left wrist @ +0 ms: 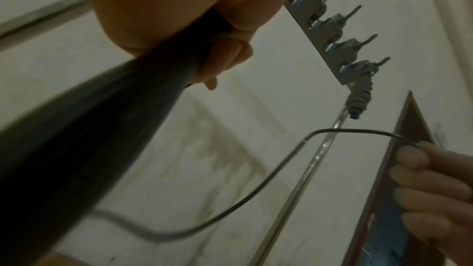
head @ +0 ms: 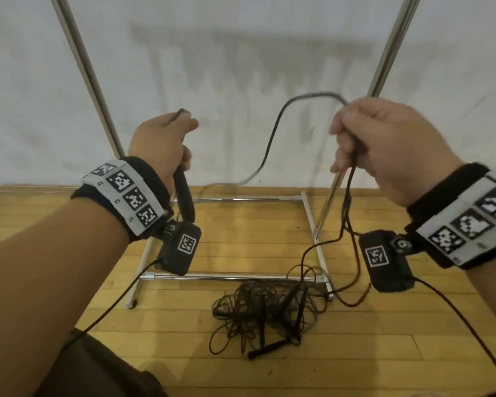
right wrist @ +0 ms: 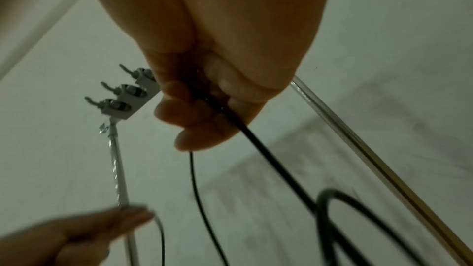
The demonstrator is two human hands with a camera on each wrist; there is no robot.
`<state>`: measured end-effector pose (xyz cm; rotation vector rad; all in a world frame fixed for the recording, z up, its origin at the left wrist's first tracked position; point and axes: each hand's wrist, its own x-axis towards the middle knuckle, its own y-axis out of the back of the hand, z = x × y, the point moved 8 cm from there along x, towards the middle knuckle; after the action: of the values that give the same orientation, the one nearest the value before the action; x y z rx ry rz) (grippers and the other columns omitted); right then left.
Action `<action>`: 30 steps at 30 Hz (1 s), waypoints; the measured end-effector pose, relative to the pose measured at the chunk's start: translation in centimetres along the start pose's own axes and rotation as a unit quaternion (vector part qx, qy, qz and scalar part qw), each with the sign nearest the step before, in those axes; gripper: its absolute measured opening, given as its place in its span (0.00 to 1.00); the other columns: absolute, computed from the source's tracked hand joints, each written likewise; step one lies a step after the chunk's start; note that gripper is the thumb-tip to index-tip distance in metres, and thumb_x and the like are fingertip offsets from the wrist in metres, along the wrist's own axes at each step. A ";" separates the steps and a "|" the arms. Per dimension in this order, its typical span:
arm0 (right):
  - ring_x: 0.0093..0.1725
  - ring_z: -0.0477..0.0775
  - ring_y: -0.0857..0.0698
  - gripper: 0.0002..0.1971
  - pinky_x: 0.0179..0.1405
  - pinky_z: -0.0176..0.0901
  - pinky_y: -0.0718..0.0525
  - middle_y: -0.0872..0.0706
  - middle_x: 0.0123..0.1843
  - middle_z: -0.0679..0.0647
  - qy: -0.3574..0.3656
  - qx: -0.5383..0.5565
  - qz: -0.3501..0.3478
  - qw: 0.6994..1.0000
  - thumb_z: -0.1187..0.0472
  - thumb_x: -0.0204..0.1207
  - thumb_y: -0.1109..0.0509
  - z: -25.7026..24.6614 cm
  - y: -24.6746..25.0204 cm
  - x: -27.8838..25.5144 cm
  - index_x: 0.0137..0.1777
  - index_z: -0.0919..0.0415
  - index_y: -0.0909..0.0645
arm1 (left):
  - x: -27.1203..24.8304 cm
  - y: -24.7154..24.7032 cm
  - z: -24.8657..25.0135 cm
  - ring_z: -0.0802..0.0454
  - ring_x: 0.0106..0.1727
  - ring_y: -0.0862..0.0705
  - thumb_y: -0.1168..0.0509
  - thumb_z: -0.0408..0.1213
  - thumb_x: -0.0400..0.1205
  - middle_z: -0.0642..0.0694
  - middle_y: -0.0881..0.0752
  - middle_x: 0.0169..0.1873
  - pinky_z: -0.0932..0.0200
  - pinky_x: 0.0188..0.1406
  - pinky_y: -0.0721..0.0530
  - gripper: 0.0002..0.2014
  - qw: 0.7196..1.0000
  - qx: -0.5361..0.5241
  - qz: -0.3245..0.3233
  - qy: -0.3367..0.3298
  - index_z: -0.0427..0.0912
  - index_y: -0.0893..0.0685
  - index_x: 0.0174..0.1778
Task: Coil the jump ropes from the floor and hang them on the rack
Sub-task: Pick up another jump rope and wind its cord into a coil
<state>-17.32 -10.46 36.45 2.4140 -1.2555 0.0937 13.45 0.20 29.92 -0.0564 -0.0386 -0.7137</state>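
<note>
My left hand [head: 166, 138] grips a black jump-rope handle [head: 184, 196] that hangs down below the fist; in the left wrist view the handle [left wrist: 102, 128] fills the lower left. Its thin black cord [head: 272, 138] arcs from floor level up to my right hand [head: 364, 136], which grips the cord in a fist. More cord [head: 348, 207] drops from that fist to a tangled pile of jump ropes [head: 267, 308] on the floor. The rack's hook bar [left wrist: 332, 33] shows overhead, one coiled rope [left wrist: 358, 96] hanging from its end hook.
The chrome rack's two uprights [head: 89, 78] [head: 390, 53] rise before a white wall, and its base frame [head: 229, 277] lies on the wooden floor [head: 355, 353]. Camera cables trail from both wrists. A red-brown door frame [left wrist: 399, 159] stands at the right.
</note>
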 end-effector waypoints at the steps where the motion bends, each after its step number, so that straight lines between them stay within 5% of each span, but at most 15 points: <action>1: 0.31 0.56 0.15 0.16 0.42 0.53 0.10 0.17 0.32 0.54 -0.012 -0.042 -0.037 0.998 0.54 0.90 0.41 0.3 -1.1 -0.4 0.48 0.58 0.15 | -0.5 -1.3 0.1 0.56 0.24 0.22 0.23 0.47 0.82 0.52 0.05 0.50 0.58 0.23 0.22 0.12 0.999 -0.017 -0.047 -0.004 0.51 0.07 0.60; 4: 0.27 0.53 0.18 0.15 0.38 0.50 0.16 0.18 0.28 0.53 -0.027 -0.183 -0.141 0.973 0.55 0.90 0.40 2.2 -4.9 -1.7 0.48 0.56 0.14 | -3.1 -5.8 0.2 0.54 0.23 0.24 0.21 0.50 0.79 0.45 0.07 0.61 0.60 0.19 0.26 0.20 0.973 -0.040 -0.227 -0.020 0.54 0.09 0.66; 6: 0.26 0.54 0.19 0.15 0.35 0.49 0.18 0.21 0.26 0.52 -0.036 -0.175 -0.161 0.971 0.57 0.90 0.40 3.0 -6.2 -1.8 0.48 0.59 0.14 | -5.3 -8.3 -0.2 0.53 0.23 0.26 0.22 0.54 0.77 0.34 0.09 0.63 0.60 0.19 0.26 0.20 0.942 0.003 -0.335 -0.020 0.60 0.09 0.66; 8: 0.25 0.54 0.21 0.16 0.34 0.47 0.18 0.21 0.25 0.52 -0.040 -0.136 -0.154 0.978 0.57 0.90 0.40 3.1 -6.5 -1.6 0.47 0.61 0.14 | -6.8 -9.6 -1.0 0.51 0.22 0.28 0.23 0.55 0.78 0.31 0.08 0.49 0.60 0.20 0.27 0.18 0.916 0.060 -0.396 -0.018 0.61 0.08 0.64; 10: 0.25 0.53 0.22 0.16 0.33 0.39 0.18 0.22 0.24 0.54 -0.036 -0.106 -0.148 0.983 0.57 0.90 0.40 3.1 -6.4 -1.3 0.46 0.60 0.14 | -7.4 -10.1 -1.1 0.52 0.22 0.28 0.25 0.53 0.80 0.44 0.13 0.30 0.60 0.20 0.28 0.10 0.904 0.113 -0.411 -0.037 0.58 0.06 0.55; 15: 0.25 0.53 0.21 0.14 0.33 0.32 0.18 0.21 0.26 0.56 -0.057 -0.120 -0.154 0.979 0.56 0.89 0.39 5.0 -5.6 -1.5 0.47 0.59 0.15 | -5.7 -9.2 -0.3 0.59 0.22 0.28 0.26 0.48 0.85 0.60 0.19 0.23 0.63 0.21 0.29 0.08 0.930 0.167 -0.320 -0.066 0.55 0.06 0.41; 19: 0.26 0.53 0.19 0.14 0.40 0.47 0.14 0.21 0.25 0.53 -0.098 -0.164 -0.181 0.965 0.56 0.91 0.41 9.1 -3.9 -2.2 0.47 0.60 0.18 | -2.3 -5.2 0.5 0.59 0.23 0.30 0.28 0.45 0.86 0.61 0.20 0.23 0.58 0.24 0.31 0.10 0.981 0.112 -0.152 -0.051 0.50 0.09 0.39; 21: 0.28 0.51 0.19 0.16 0.44 0.56 0.14 0.20 0.25 0.48 -0.133 -0.238 -0.209 0.939 0.52 0.91 0.43 12.1 -2.9 -3.2 0.46 0.57 0.19 | -0.6 -2.4 0.8 0.58 0.23 0.29 0.29 0.44 0.86 0.57 0.21 0.27 0.58 0.23 0.30 0.09 0.994 0.082 -0.064 -0.036 0.48 0.10 0.41; 23: 0.29 0.49 0.18 0.17 0.47 0.53 0.15 0.18 0.27 0.47 -0.179 -0.318 -0.256 0.895 0.49 0.91 0.44 15.5 -2.2 -4.8 0.46 0.55 0.19 | 0.7 0.2 0.8 0.58 0.22 0.28 0.29 0.42 0.84 0.53 0.20 0.30 0.59 0.22 0.29 0.07 0.997 0.071 0.001 -0.029 0.46 0.10 0.42; 26: 0.32 0.46 0.12 0.19 0.55 0.46 0.16 0.13 0.30 0.50 -0.250 -0.375 -0.336 0.827 0.49 0.91 0.47 19.2 -2.3 -7.1 0.50 0.57 0.18 | 1.4 1.7 -0.4 0.59 0.23 0.24 0.28 0.44 0.85 0.50 0.09 0.37 0.61 0.21 0.25 0.07 0.995 0.095 0.009 -0.012 0.45 0.07 0.49; 28: 0.32 0.46 0.12 0.18 0.52 0.45 0.17 0.12 0.29 0.52 -0.234 -0.394 -0.306 0.834 0.50 0.91 0.45 18.6 -2.3 -6.1 0.48 0.55 0.17 | 1.1 1.2 -1.5 0.55 0.26 0.21 0.26 0.50 0.84 0.50 0.08 0.36 0.57 0.28 0.20 0.08 0.987 0.159 -0.024 -0.004 0.52 0.06 0.52; 30: 0.32 0.45 0.13 0.18 0.51 0.49 0.16 0.10 0.30 0.51 -0.184 -0.381 -0.242 0.873 0.49 0.90 0.43 16.1 -2.5 -4.1 0.45 0.53 0.17 | 0.2 -0.4 -2.1 0.54 0.26 0.21 0.25 0.57 0.82 0.52 0.14 0.26 0.56 0.28 0.18 0.11 0.976 0.199 -0.083 -0.014 0.57 0.05 0.55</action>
<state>-19.82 -12.36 19.93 1.9740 -0.5844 -0.8761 13.39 -0.33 27.84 0.3235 -0.2142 -0.8614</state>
